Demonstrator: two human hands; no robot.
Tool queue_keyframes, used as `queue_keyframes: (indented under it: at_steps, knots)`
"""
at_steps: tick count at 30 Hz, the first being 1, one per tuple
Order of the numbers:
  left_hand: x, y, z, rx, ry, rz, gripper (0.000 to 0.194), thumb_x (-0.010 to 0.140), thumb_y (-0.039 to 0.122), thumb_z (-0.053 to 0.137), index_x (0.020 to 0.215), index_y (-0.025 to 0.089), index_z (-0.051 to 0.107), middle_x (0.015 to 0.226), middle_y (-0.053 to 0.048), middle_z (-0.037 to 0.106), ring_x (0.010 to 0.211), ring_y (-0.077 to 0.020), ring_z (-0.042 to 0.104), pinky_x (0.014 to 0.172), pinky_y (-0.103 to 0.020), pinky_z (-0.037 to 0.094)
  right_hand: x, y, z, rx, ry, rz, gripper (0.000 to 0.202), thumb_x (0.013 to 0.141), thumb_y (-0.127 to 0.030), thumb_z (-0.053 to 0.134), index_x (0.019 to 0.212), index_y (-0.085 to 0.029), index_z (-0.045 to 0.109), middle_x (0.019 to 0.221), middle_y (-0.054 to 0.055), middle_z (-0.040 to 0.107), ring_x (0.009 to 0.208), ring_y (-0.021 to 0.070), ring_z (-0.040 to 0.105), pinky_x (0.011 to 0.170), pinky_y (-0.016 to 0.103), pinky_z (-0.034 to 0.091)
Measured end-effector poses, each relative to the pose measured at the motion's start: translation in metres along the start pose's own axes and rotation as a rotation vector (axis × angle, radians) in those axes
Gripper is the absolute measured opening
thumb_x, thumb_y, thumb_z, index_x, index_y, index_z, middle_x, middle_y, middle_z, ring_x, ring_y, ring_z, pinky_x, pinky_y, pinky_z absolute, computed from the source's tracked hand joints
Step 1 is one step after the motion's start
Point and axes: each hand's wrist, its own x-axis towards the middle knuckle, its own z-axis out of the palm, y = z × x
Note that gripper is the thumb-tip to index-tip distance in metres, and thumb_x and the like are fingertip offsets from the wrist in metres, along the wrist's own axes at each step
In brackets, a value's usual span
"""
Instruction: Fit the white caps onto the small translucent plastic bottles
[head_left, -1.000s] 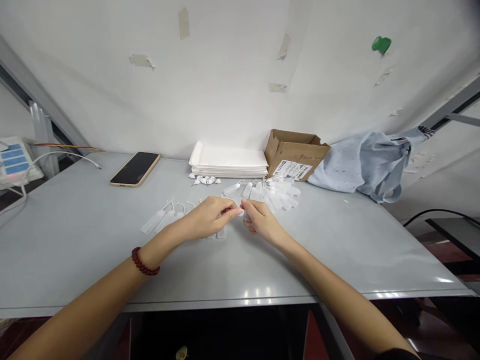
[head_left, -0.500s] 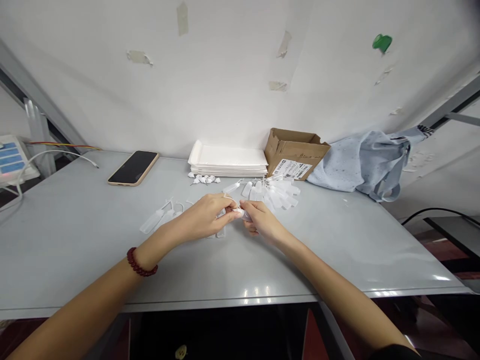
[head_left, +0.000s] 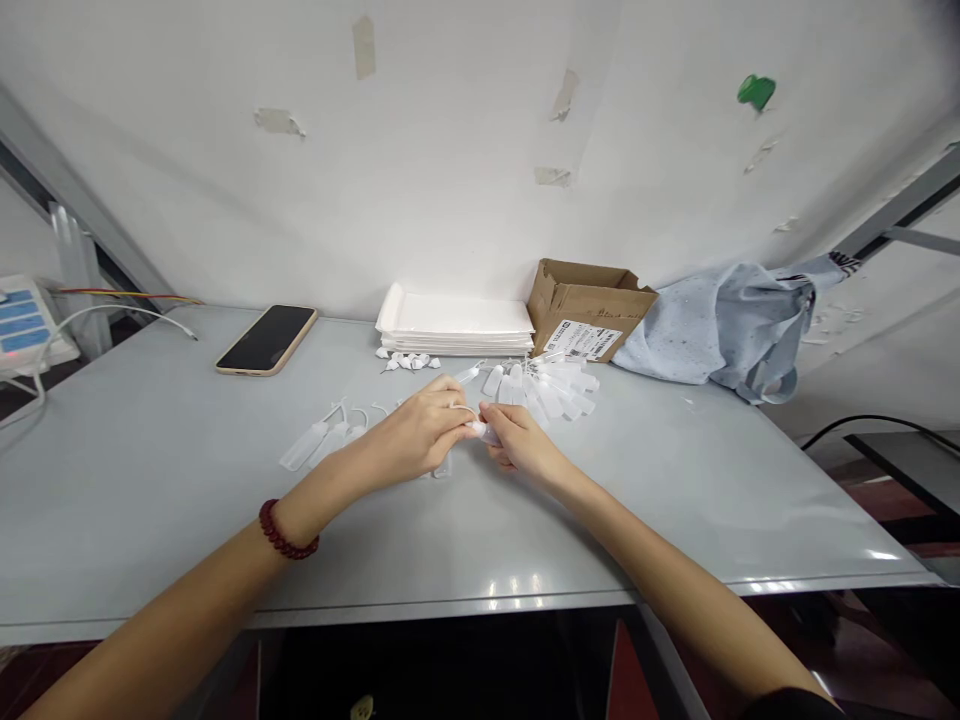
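My left hand pinches the white cap of a small translucent plastic bottle between thumb and fingers. A thin white curved strip arches over those fingertips. My right hand wraps round the body of the same small bottle, most of which is hidden in the fist. Under and beside my left hand lie several similar bottles with thin white tails. A fanned-out heap of more such bottles lies beyond my right hand. Small white caps are gathered behind my left hand.
Against the wall stand a stack of white padded envelopes and an open cardboard box. A light blue cloth lies right of the box. A phone and a white cable are on the left of the grey table.
My left hand has turned slightly and its fingers have closed further over the white cap. The right hand keeps its hold on the bottle. The view has shifted a little.
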Motion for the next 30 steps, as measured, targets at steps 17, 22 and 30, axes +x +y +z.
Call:
queue_keyframes:
  at_steps: [17,22,30]
  knots:
    - [0.000,0.008,-0.005,-0.247,-0.160,-0.362,0.033,0.089,0.041,0.043,0.069,0.017,0.054,0.059,0.001,0.054,0.053,-0.0120,0.047,0.050,-0.024,0.033,-0.002,0.009,0.000,-0.296,0.133,-0.357,0.039,0.089,-0.049,0.039,0.064,-0.020,0.044,0.054,-0.005,0.033,0.048,0.0085,0.032,0.046,0.021,0.030]
    - [0.001,0.010,-0.005,-0.128,-0.133,-0.271,0.030,0.091,0.033,0.041,0.077,0.015,0.061,0.061,-0.001,0.056,0.056,-0.0138,0.048,0.054,-0.026,0.035,0.001,0.005,-0.002,-0.132,0.060,-0.254,0.040,0.085,-0.052,0.044,0.063,-0.020,0.043,0.047,-0.008,0.026,0.041,0.0065,0.025,0.040,0.020,0.022]
    - [-0.001,0.007,0.003,0.000,-0.105,-0.136,0.027,0.092,0.022,0.039,0.076,0.017,0.060,0.079,-0.007,0.062,0.073,-0.0196,0.057,0.067,-0.030,0.041,0.000,-0.003,-0.003,0.064,-0.063,0.066,0.032,0.084,-0.043,0.049,0.064,-0.021,0.038,0.045,-0.011,0.021,0.038,0.0045,0.014,0.035,0.018,0.015]
